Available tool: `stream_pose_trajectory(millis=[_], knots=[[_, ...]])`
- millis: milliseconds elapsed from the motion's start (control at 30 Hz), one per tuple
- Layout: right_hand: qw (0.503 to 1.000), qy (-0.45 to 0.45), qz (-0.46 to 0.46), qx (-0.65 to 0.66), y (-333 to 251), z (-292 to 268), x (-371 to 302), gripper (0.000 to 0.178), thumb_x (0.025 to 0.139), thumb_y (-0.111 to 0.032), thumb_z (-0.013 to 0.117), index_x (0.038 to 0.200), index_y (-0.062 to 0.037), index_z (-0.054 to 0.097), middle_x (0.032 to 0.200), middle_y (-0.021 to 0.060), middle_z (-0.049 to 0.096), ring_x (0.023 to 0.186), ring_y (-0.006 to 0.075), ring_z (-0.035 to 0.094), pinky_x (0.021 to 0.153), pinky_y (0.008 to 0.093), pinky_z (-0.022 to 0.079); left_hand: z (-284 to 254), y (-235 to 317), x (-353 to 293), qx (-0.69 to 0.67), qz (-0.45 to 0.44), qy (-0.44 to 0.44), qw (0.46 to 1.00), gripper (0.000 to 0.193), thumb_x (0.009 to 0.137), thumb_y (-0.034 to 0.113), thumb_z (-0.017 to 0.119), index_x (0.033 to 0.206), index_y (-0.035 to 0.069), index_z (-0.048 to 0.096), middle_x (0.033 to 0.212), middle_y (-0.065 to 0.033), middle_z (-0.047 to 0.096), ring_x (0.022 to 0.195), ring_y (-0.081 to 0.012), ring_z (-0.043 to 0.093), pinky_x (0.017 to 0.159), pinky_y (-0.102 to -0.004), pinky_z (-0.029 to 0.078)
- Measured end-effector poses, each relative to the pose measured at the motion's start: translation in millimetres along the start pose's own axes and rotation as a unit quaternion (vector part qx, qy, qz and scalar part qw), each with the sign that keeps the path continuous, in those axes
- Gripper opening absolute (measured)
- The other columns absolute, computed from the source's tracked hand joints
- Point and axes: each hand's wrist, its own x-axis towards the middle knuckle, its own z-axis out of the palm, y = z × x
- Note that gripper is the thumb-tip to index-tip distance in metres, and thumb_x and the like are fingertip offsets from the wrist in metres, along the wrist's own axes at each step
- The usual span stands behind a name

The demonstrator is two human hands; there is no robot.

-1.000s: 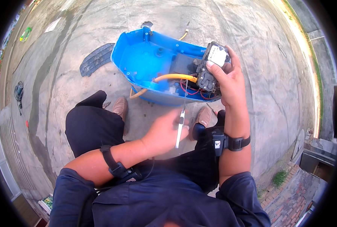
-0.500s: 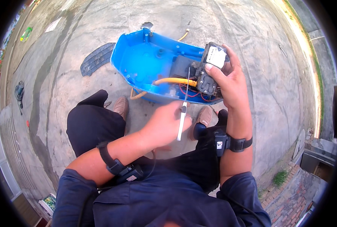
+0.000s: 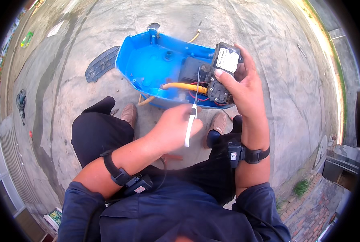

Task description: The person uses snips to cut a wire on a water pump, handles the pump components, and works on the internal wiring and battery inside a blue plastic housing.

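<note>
My right hand [image 3: 243, 86] is closed round a small black pump [image 3: 219, 92] with a white label, its thumb pressed on the front. A yellow hose [image 3: 184, 86] runs from the pump into a blue plastic shell [image 3: 125, 60], open side up, beneath and beside it. Below the shell's near edge, my left hand [image 3: 175, 126] is closed on a white-handled tool [image 3: 189, 131]. Its long thin metal blade points away, in front of the hose; the exact kind of tool is unclear. Red wires and a black box [image 3: 192, 69] sit inside the shell near the pump.
A curved dark panel [image 3: 101, 63] lies on the concrete floor left of the shell. A pale hose end [image 3: 195, 37] sticks out behind it. My shoes [image 3: 128, 114] are just below the shell. A dark tool-like object [image 3: 21, 101] lies far left.
The pump and my right hand have shifted slightly left, along with the shell. My left hand and the white-handled tool have moved slightly left too, and the tool's handle is tilted more.
</note>
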Motion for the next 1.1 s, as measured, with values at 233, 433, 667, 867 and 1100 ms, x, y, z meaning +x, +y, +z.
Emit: stream_pose_trajectory(millis=[233, 433, 667, 867, 1100], knots=[[1.000, 0.002, -0.002, 0.017, 0.5, 2.7, -2.5, 0.080, 0.079, -0.011, 0.080, 0.147, 0.0000, 0.039, 0.103, 0.0144, 0.068, 0.091, 0.0166, 0.067, 0.077, 0.0288, 0.055, 0.9, -5.4, -3.2, 0.032, 0.025, 0.015, 0.999, 0.032, 0.090, 0.017, 0.065, 0.117, 0.001, 0.064, 0.085, -0.0011, 0.064, 0.069, -0.0076, 0.057, 0.062, -0.0249, 0.047], [1.000, 0.010, -0.010, -0.001, 1.2, 3.2, -2.0, 0.079, 0.078, -0.012, 0.080, 0.145, 0.0007, 0.040, 0.100, 0.0136, 0.069, 0.089, 0.0165, 0.068, 0.076, 0.0292, 0.055, 0.1, -8.2, -1.7, 0.053, 0.042, 0.013, 0.998, 0.029, 0.090, 0.014, 0.065, 0.116, 0.001, 0.064, 0.083, 0.0011, 0.062, 0.070, -0.0055, 0.054, 0.062, -0.0241, 0.045], [0.999, 0.014, -0.027, -0.024, 2.5, 3.5, -1.2, 0.078, 0.077, -0.014, 0.081, 0.144, 0.0012, 0.043, 0.098, 0.0130, 0.069, 0.088, 0.0163, 0.068, 0.076, 0.0289, 0.055, 0.0, -11.5, -1.6, 0.051, 0.050, 0.024, 0.997, 0.032, 0.087, 0.017, 0.065, 0.113, -0.001, 0.064, 0.087, -0.0083, 0.065, 0.078, -0.0154, 0.060, 0.072, -0.0303, 0.049], [0.999, 0.022, -0.032, -0.036, 3.0, 3.7, -1.0, 0.078, 0.076, -0.015, 0.081, 0.143, 0.0007, 0.044, 0.097, 0.0123, 0.069, 0.087, 0.0157, 0.068, 0.075, 0.0286, 0.055, -1.1, -12.0, -2.1, 0.052, 0.036, 0.022, 0.998, 0.029, 0.087, 0.016, 0.065, 0.111, 0.000, 0.064, 0.088, -0.0084, 0.066, 0.078, -0.0156, 0.061, 0.072, -0.0302, 0.049], [0.998, 0.023, -0.030, -0.043, 2.7, 3.5, 0.7, 0.077, 0.076, -0.016, 0.081, 0.142, 0.0002, 0.045, 0.097, 0.0123, 0.069, 0.085, 0.0154, 0.068, 0.073, 0.0280, 0.055, -4.1, -8.8, -3.1, 0.034, 0.042, 0.013, 0.998, 0.021, 0.091, 0.012, 0.065, 0.109, 0.002, 0.065, 0.085, 0.0016, 0.063, 0.075, -0.0055, 0.056, 0.067, -0.0238, 0.047]])
